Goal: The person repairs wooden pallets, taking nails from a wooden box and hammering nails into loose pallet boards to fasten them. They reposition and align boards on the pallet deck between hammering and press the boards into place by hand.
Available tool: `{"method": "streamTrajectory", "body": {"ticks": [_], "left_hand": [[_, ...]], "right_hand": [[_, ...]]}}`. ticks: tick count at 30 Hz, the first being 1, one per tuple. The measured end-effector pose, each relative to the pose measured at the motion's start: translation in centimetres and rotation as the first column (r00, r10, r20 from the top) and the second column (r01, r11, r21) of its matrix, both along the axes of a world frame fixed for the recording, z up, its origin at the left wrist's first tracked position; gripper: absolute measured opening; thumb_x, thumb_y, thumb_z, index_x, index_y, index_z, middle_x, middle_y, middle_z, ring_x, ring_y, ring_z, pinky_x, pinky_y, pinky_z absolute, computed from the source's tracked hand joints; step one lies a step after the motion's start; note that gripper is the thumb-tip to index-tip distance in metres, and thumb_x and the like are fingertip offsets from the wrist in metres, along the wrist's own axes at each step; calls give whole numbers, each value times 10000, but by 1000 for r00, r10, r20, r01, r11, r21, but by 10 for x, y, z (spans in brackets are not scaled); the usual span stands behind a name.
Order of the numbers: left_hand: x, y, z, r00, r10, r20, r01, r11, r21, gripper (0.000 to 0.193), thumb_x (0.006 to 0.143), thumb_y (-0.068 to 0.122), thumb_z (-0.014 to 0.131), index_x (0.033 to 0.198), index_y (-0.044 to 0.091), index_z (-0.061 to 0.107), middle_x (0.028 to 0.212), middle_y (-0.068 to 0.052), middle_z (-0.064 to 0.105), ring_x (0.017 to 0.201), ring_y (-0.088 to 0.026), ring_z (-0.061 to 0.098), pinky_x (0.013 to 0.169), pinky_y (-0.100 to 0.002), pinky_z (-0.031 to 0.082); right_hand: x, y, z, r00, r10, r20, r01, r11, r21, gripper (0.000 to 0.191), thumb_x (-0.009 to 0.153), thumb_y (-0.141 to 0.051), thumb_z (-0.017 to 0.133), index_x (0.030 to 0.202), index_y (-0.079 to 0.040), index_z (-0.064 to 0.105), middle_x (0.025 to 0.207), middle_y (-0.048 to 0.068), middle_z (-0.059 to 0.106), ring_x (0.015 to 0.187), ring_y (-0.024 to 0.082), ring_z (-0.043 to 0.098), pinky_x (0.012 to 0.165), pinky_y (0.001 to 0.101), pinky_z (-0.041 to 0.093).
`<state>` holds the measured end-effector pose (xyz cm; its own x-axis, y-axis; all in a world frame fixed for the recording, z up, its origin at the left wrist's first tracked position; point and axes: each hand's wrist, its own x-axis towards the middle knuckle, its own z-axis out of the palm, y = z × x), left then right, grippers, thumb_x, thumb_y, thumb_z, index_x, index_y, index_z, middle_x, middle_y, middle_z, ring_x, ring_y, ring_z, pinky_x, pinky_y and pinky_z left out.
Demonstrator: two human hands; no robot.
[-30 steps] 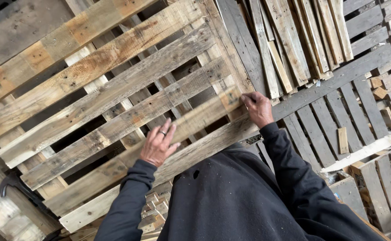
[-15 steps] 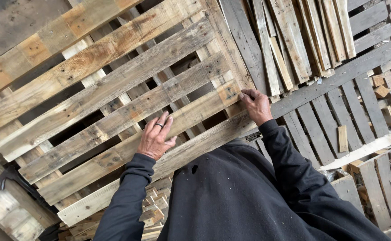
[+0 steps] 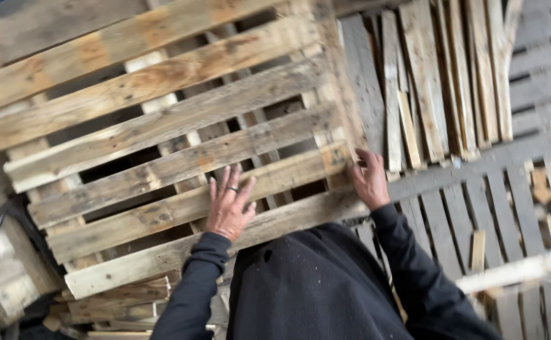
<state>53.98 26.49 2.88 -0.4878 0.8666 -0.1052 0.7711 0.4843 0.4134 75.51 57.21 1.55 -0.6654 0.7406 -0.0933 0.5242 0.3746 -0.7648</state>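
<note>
In the head view, a wooden pallet (image 3: 162, 145) is lying directly ahead of the person and reaching away to their left, its deck boards running long from lower left to upper right. The left hand (image 3: 228, 204) is resting flat on the boards near the pallet's near edge, fingers spread, a ring on one finger, gripping nothing. The right hand (image 3: 370, 179) is sitting at the pallet's right-hand corner, fingers curled against the end of the boards; whether it is clamping the edge, I cannot tell. Both hands are touching the pallet, the right one at its end, the left nearer its middle. Beyond the right hand, loose grey planks (image 3: 426, 94) are leaning over another pallet (image 3: 477, 201).
</note>
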Motion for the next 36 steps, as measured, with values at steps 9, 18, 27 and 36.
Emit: {"method": "streamTrajectory", "body": {"ticks": [9, 18, 27, 36], "left_hand": [[54, -8, 31, 912, 335, 237, -409, 784, 467, 337, 913, 111, 733, 1240, 33, 721, 1353, -130, 646, 1211, -316, 633, 1017, -409, 549], [-42, -115, 48, 717, 558, 417, -696, 605, 387, 272, 993, 110, 685, 1261, 70, 711, 978, -123, 711, 835, -272, 680, 767, -362, 592], [-175, -398, -18, 188, 870, 456, -794, -138, 592, 338, 1021, 167, 676, 1349, 89, 657, 1149, -120, 739, 1016, -224, 722, 861, -360, 610], [-354, -677, -48, -198, 947, 253, -975, -163, -153, 512, 853, 225, 804, 1299, 53, 621, 1334, -198, 558, 1218, -346, 536, 1068, -474, 452]], "right_hand": [[-102, -58, 95, 946, 316, -74, -309, 947, 90, 188, 1000, -145, 661, 1139, -33, 720, 1065, 98, 678, 973, 249, 641, 866, 369, 514], [-191, -188, 75, 749, 661, 45, -649, 746, -151, 278, 979, -211, 665, 1167, -19, 737, 937, 134, 767, 871, 196, 723, 783, 324, 552], [-267, -342, -21, 691, 661, 293, -547, 743, -385, 270, 945, -169, 710, 1151, -5, 772, 853, 143, 795, 778, 234, 749, 768, 347, 612], [-471, -588, 56, 45, 994, 102, -977, 65, -203, 207, 915, -113, 684, 1093, -21, 737, 885, 109, 772, 616, 211, 715, 571, 351, 569]]}}
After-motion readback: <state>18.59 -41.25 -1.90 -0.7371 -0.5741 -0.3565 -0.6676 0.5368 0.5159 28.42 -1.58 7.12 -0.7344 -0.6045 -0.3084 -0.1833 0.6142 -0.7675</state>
